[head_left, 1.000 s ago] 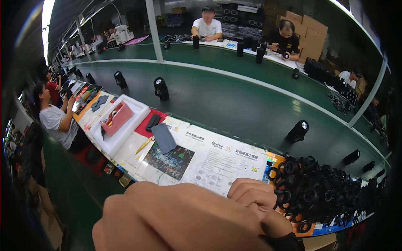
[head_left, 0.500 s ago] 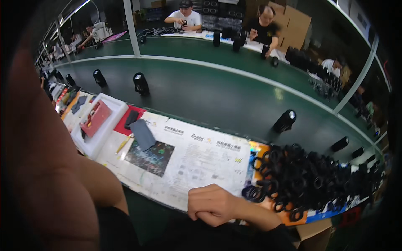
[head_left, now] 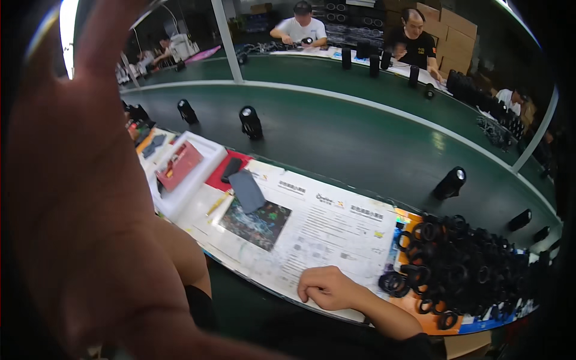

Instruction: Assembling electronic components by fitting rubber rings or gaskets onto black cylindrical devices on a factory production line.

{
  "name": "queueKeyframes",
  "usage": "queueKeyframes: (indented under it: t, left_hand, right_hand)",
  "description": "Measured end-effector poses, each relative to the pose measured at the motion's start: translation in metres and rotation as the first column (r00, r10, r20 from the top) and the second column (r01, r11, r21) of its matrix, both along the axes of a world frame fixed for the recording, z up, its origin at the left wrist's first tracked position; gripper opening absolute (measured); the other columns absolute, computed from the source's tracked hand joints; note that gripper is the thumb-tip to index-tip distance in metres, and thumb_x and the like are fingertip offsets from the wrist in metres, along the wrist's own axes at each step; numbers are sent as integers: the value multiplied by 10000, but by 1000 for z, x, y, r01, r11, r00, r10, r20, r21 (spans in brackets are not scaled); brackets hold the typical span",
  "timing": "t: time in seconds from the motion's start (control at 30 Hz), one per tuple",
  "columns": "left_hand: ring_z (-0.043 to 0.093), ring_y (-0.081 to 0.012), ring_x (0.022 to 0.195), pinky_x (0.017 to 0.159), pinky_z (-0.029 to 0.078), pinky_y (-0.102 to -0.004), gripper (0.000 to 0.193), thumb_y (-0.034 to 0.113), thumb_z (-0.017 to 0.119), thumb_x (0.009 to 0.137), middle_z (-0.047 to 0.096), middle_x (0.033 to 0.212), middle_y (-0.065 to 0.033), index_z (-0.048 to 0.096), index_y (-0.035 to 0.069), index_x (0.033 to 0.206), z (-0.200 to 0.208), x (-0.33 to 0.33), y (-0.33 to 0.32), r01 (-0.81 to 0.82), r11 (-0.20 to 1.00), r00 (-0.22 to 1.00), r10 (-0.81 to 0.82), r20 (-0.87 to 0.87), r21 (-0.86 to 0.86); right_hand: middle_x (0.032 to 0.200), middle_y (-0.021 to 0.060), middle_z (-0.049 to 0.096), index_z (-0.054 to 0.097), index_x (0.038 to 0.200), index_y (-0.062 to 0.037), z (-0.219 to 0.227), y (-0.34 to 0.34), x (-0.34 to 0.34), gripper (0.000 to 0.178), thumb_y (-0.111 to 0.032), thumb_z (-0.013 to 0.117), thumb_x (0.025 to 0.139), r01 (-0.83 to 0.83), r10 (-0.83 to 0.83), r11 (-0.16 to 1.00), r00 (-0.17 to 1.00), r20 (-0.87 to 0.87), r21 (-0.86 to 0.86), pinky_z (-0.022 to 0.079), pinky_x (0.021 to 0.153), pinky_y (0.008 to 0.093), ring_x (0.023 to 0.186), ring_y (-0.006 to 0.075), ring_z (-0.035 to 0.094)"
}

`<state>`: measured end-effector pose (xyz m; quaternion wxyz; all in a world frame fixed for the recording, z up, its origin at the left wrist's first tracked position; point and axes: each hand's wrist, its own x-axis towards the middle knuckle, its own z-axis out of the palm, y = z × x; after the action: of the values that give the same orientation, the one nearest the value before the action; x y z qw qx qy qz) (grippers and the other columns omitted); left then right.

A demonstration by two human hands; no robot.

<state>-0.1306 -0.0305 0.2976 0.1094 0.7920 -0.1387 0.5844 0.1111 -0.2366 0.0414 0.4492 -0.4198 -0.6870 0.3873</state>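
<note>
My left hand [head_left: 90, 198] is raised very close to the camera and fills the left side of the view. Its palm faces me, with fingers stretched apart and nothing in them. My right hand [head_left: 329, 288] rests in a loose fist at the near edge of a white printed sheet [head_left: 336, 234] on the workbench; nothing shows in it. Left of that hand, a dark speckled square [head_left: 258, 225] is on the bench surface. A grey cloth [head_left: 246, 192] overlaps its top edge, and a yellow pen-like tool [head_left: 218, 204] is beside it.
A heap of black rings [head_left: 462, 264] covers the bench's right end. A white foam tray [head_left: 210, 162] holds a red box-shaped item [head_left: 182, 165]. Beyond the bench, a green conveyor belt [head_left: 342, 159] carries black flashlight-like cylinders [head_left: 251, 123]. Several people work across it.
My left hand has opened out further across the view, showing palm and spread fingers. The whole scene has shifted right as the camera turned left. My right fist stays on the sheet.
</note>
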Motion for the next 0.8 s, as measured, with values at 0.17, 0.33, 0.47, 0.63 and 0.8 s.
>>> queueKeyframes:
  t: [0.17, 0.33, 0.47, 0.63, 0.8]
  left_hand:
    - [403, -487, 1565, 1215, 343, -801, 644, 389, 586, 1069, 494, 1641, -270, 506, 86, 1631, 8, 33, 36, 59, 990, 995, -69, 73, 130]
    - [657, -290, 917, 848, 605, -429, 256, 138, 567, 1035, 672, 1029, -201, 625, -40, 1210, -89, 67, 64, 155, 923, 867, 44, 497, -351]
    - [617, -129, 771, 663, 506, -257, 74, 67, 611, 1098, 665, 927, -61, 662, 24, 1132, -228, 123, 92, 143, 523, 938, 200, 284, -841]
    - [639, -94, 704, 632, 518, -241, 75, 27, 642, 1087, 685, 857, -26, 696, 22, 1139, -371, 147, 95, -132, 346, 966, 256, -41, -929]
    - [681, -117, 672, 631, 544, -266, 89, -17, 664, 1027, 725, 831, -65, 731, -3, 1085, -370, 156, 75, -418, 541, 909, 239, -343, -730]
  right_hand:
    - [790, 62, 712, 679, 860, -68, -68, -8, 2, 152, -46, 550, 936, 64, -77, 971, 996, -46, -230, 542, 701, 359, 729, 240, 683]
    - [808, 66, 705, 677, 896, -72, -96, -2, -10, 153, -80, 544, 971, 4, 18, 952, 997, 69, -305, 540, 726, 385, 743, 247, 678]
    - [804, 76, 720, 697, 906, -82, -97, 7, -11, 164, -114, 550, 972, 84, -25, 948, 981, 191, -306, 554, 729, 389, 734, 271, 690]
    - [805, 63, 741, 714, 915, -87, -99, 10, -14, 169, -113, 556, 969, 99, -34, 934, 981, 192, -343, 557, 717, 372, 732, 246, 707]
    - [844, 87, 750, 709, 944, -77, -88, 10, -9, 174, -122, 547, 992, 81, -18, 906, 988, 153, -415, 565, 761, 369, 774, 279, 717]
